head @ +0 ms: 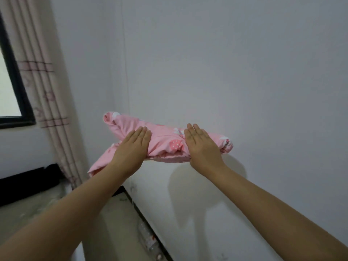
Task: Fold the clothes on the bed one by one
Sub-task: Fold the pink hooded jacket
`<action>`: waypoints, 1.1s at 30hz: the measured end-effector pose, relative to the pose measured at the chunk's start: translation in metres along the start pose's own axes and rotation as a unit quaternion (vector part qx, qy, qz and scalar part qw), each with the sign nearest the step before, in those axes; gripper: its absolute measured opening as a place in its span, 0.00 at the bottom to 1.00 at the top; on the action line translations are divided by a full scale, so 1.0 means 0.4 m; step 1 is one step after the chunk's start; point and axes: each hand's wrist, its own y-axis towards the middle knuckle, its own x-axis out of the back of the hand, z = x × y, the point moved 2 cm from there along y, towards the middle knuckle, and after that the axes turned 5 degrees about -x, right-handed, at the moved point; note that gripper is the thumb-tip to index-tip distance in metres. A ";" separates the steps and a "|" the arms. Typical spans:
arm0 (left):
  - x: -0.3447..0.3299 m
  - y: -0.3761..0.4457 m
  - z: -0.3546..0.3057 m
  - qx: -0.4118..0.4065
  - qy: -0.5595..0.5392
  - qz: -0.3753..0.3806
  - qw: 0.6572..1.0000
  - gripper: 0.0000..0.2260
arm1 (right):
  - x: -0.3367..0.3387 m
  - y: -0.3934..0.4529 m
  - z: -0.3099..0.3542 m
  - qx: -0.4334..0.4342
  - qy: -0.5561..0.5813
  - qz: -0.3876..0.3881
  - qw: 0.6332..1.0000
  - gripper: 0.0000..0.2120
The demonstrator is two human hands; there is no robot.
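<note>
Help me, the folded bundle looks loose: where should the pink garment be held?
Judging by its shape, clamp the thick folded middle of the pink garment from both sides, as the left hand and right hand do. The sleeve end droops at the left, so tuck or support it from below.

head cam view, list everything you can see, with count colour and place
pink garment: 1, pink with strawberry print, folded, carried in the air in front of the wall
wall: 1, pale grey-white, centre and right
curtain: 1, beige with pink stripes, left, beside the window
window: 1, black frame, far left
plastic bottle: 1, clear, low in the gap by the wall
left hand: 1, fingers straight, on the garment's left part
right hand: 1, fingers straight, on its right part
</note>
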 end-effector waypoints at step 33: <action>-0.774 -0.024 0.998 0.263 0.085 0.198 0.940 0.28 | -1.135 0.641 0.906 0.240 0.322 0.214 0.890 0.30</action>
